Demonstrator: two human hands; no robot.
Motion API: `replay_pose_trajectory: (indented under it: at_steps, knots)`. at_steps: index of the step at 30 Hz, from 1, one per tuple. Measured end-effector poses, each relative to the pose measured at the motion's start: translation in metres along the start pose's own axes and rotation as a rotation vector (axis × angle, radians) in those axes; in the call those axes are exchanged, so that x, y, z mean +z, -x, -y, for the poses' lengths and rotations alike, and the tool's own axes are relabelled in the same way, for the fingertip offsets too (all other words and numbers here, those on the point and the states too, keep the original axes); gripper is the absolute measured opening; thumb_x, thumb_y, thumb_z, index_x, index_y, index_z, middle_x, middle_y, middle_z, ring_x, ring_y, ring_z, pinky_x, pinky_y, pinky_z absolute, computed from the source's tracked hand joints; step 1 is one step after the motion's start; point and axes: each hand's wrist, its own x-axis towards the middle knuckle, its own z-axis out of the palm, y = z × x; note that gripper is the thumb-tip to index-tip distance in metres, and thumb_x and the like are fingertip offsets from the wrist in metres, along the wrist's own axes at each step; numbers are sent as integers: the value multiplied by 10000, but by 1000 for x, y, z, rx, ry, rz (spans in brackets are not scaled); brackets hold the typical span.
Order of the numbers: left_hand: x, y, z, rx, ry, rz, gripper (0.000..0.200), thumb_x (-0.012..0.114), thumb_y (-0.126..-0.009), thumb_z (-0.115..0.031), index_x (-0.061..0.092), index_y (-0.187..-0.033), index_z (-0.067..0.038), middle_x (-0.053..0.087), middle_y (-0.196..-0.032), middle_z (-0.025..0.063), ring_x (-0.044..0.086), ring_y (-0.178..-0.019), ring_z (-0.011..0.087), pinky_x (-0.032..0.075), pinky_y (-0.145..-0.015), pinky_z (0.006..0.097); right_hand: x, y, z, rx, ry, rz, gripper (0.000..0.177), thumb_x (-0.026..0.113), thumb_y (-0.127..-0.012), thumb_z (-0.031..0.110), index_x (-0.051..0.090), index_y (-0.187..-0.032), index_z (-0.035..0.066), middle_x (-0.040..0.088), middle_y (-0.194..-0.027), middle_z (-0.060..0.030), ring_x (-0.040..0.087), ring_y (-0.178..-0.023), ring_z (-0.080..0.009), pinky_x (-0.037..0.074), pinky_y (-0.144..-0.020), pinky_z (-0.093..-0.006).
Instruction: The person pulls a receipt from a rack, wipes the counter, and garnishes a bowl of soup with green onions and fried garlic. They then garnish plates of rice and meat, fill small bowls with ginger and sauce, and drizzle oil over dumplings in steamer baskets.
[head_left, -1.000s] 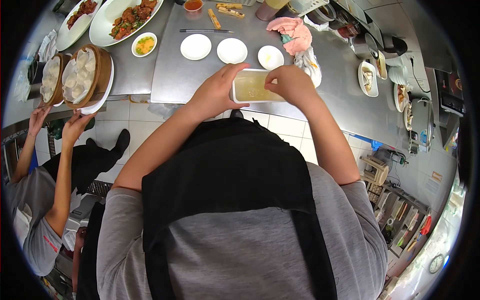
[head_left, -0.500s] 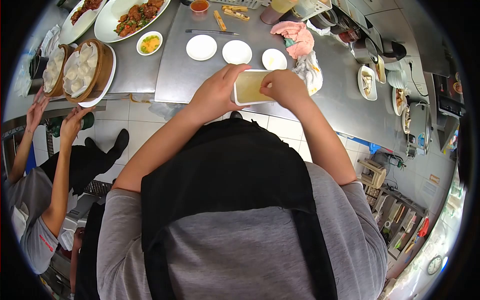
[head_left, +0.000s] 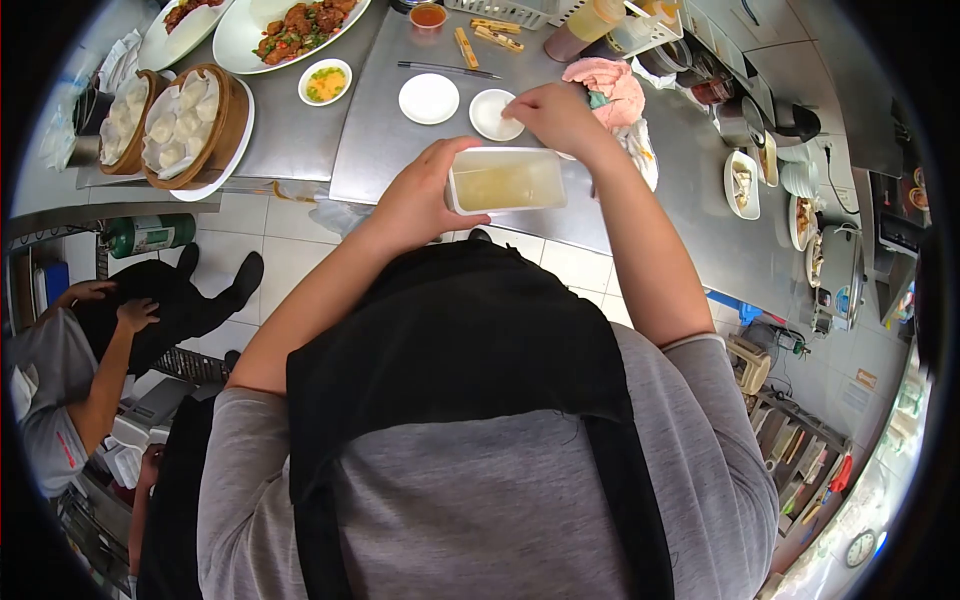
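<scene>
A white rectangular tub (head_left: 508, 183) with pale yellowish contents is held at its left end by my left hand (head_left: 425, 193), thumb and fingers on opposite sides. My right hand (head_left: 556, 121) is over the right edge of a small white plate (head_left: 492, 112), its fingers pinched together; whatever they hold is too small to make out. Another white plate (head_left: 429, 99) lies to the left. A third dish is mostly hidden under my right hand.
Bamboo steamers of dumplings (head_left: 180, 132), a dish of browned food (head_left: 300, 30) and a small bowl (head_left: 325, 82) stand at left. A pink cloth (head_left: 612, 90) lies right of my hand. A co-worker (head_left: 70, 370) is at lower left.
My right hand has moved out of the tub, up to the middle plate. The co-worker's hands have left the steamers and dropped lower. The view has shifted slightly.
</scene>
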Motion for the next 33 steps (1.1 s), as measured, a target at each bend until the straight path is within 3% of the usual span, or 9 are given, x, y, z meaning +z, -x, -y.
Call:
replay_pose_trajectory:
  at_steps: [3, 10, 16, 18, 19, 20, 22, 25, 33]
  knots:
    - [-2, 4, -1, -21, -11, 35, 802, 865, -652, -201, 439, -1322, -87, 538, -1254, 146, 544, -1165, 330, 448, -982, 395, 21, -13, 6, 121, 150, -50, 146, 692, -801, 234, 758, -888, 137, 714, -887, -107, 666, -795, -297, 517, -722, -401]
    - [1, 4, 0, -32, -8, 27, 803, 869, -652, -196, 438, -1320, -86, 542, -1252, 149, 544, -1167, 331, 450, -982, 396, 19, -19, 2, 16, 330, -51, 169, 727, -771, 234, 748, -931, 185, 683, -899, -67, 656, -872, -277, 511, -735, -410]
    - [8, -2, 2, -7, 12, 21, 814, 878, -638, -177, 442, -1321, -91, 546, -1248, 135, 544, -1170, 322, 451, -983, 392, -35, 26, 14, -30, -1, -4, 155, 689, -788, 192, 750, -920, 138, 679, -840, -79, 645, -741, -216, 496, -665, -351]
    - [11, -4, 2, 13, -10, 18, 817, 882, -633, -171, 448, -1321, -94, 548, -1250, 123, 544, -1176, 309, 452, -984, 383, -50, 56, 27, 43, -130, 84, 165, 674, -822, 187, 750, -942, 102, 485, -629, 13, 458, -593, -102, 414, -577, -282]
    - [13, -5, 1, 41, -28, 6, 815, 881, -630, -163, 449, -1318, -96, 553, -1234, 124, 553, -1158, 313, 461, -968, 386, -52, 67, 30, 55, 31, 158, 170, 678, -816, 187, 751, -943, 101, 557, -643, -22, 520, -600, -125, 437, -593, -295]
    - [15, -6, 0, 69, -45, -3, 814, 881, -627, -156, 451, -1315, -98, 557, -1219, 124, 562, -1141, 318, 470, -953, 389, -34, 74, 14, -72, 154, 97, 170, 678, -815, 221, 748, -918, 105, 649, -709, -81, 619, -651, -190, 489, -625, -336]
    - [20, -9, -4, 92, -54, 0, 813, 879, -623, -146, 453, -1314, -102, 561, -1200, 124, 572, -1118, 322, 479, -932, 391, -1, 87, 14, 82, 367, 22, 196, 676, -815, 277, 747, -886, 108, 696, -796, -123, 680, -763, -263, 534, -678, -382]
    - [26, -15, -11, 130, -77, -11, 812, 877, -617, -130, 457, -1312, -109, 565, -1169, 123, 587, -1080, 324, 493, -893, 392, 24, 83, 21, 262, 500, 84, 213, 668, -814, 317, 749, -870, 127, 705, -807, -104, 688, -801, -284, 550, -709, -399]
    - [29, -17, -14, 146, -99, -39, 805, 870, -616, -109, 461, -1310, -112, 568, -1147, 118, 594, -1050, 316, 505, -860, 387, 23, 81, 13, 245, 355, 20, 217, 705, -787, 332, 752, -884, 143, 715, -825, -66, 694, -779, -274, 551, -698, -391]
